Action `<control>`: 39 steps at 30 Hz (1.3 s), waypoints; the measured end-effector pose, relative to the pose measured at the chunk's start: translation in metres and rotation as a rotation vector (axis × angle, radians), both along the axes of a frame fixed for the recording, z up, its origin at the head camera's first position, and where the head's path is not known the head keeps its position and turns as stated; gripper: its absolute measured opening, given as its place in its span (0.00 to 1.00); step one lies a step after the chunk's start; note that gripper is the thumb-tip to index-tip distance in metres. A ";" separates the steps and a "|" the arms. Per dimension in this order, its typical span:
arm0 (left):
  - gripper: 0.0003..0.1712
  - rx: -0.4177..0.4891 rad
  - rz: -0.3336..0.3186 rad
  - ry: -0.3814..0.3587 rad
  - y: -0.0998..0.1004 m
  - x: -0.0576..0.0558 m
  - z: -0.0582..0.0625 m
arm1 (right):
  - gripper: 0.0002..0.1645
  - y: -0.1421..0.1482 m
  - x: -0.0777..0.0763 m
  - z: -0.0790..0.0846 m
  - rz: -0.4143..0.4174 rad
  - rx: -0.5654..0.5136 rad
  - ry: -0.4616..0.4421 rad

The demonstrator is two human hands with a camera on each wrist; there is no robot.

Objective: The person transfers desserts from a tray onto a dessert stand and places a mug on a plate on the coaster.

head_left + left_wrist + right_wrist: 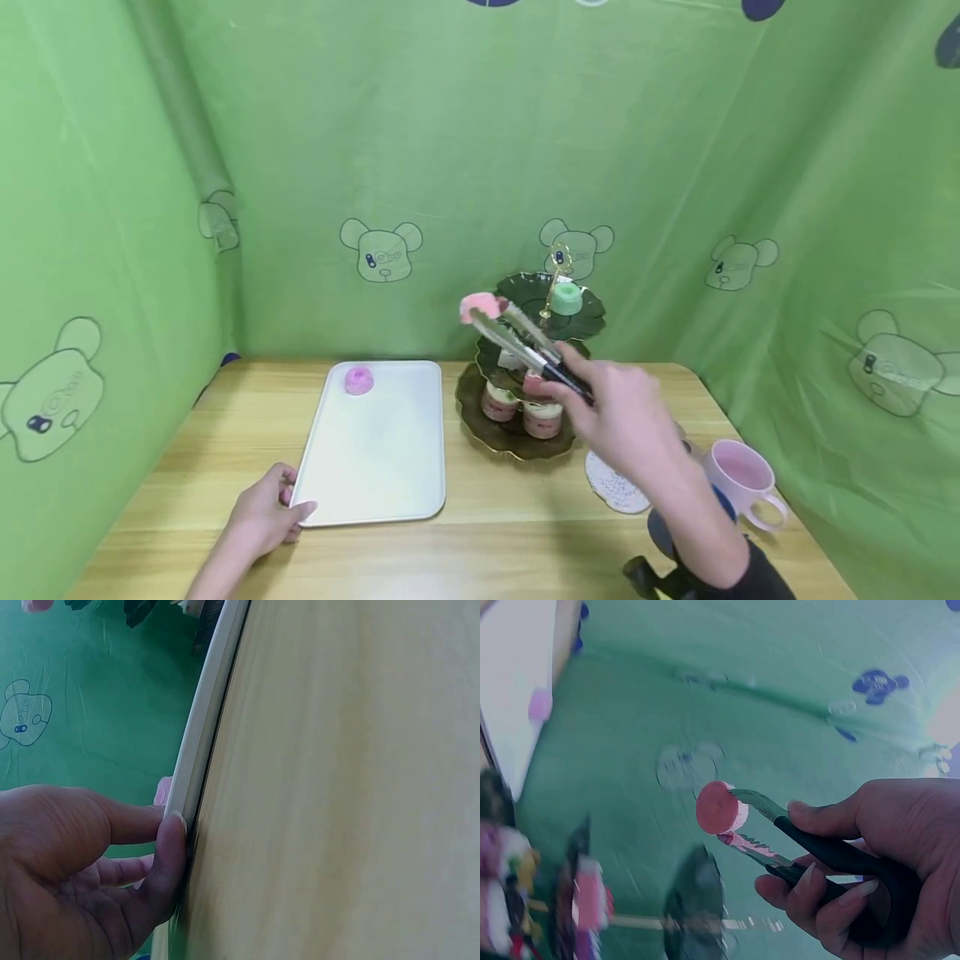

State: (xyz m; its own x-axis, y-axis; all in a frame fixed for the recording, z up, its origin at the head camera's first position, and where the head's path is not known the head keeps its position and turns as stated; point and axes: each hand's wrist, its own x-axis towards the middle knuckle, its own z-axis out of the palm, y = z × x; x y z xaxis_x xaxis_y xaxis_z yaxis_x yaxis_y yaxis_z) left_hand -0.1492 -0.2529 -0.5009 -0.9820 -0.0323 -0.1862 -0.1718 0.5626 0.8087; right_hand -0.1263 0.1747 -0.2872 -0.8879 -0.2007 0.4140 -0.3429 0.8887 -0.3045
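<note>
My right hand (622,408) grips black-handled metal tongs (810,851), whose tips pinch a small pink round cake (718,808) in the air. In the head view the cake is left of the top tier of a dark green tiered stand (517,292). My left hand (264,512) pinches the near left corner of a white rectangular tray (375,450); the left wrist view shows thumb and finger at its rim (206,712). A small purple-pink cake (358,381) sits in the tray's far left corner. On the stand's top tier rests a green cake (566,298).
Layered dessert cups (542,421) stand on the stand's bottom tier. Under and beside my right forearm are a white lacy coaster (615,483) and a pink mug (741,475). A green curtain (450,150) with bear prints hangs behind and on both sides of the wooden table (480,558).
</note>
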 end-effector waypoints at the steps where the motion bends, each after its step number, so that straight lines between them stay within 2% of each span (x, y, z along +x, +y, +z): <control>1: 0.28 -0.001 0.000 -0.001 -0.001 0.001 0.000 | 0.36 0.006 -0.002 0.003 -0.011 0.007 0.004; 9: 0.27 0.000 0.005 -0.004 -0.001 0.003 -0.001 | 0.36 0.034 -0.024 0.006 -0.100 0.036 -0.001; 18: 0.29 0.007 0.008 -0.008 0.002 0.003 0.002 | 0.37 0.038 -0.038 0.009 -0.101 0.035 -0.090; 25: 0.29 0.005 0.011 -0.016 0.002 0.002 0.002 | 0.38 0.039 -0.039 0.015 -0.105 0.036 -0.181; 30: 0.29 0.010 0.010 -0.013 0.002 0.000 0.001 | 0.39 0.041 -0.040 0.016 -0.112 0.036 -0.215; 39: 0.29 0.004 0.003 -0.008 0.001 0.000 0.004 | 0.48 0.041 -0.025 0.025 -0.117 0.027 -0.204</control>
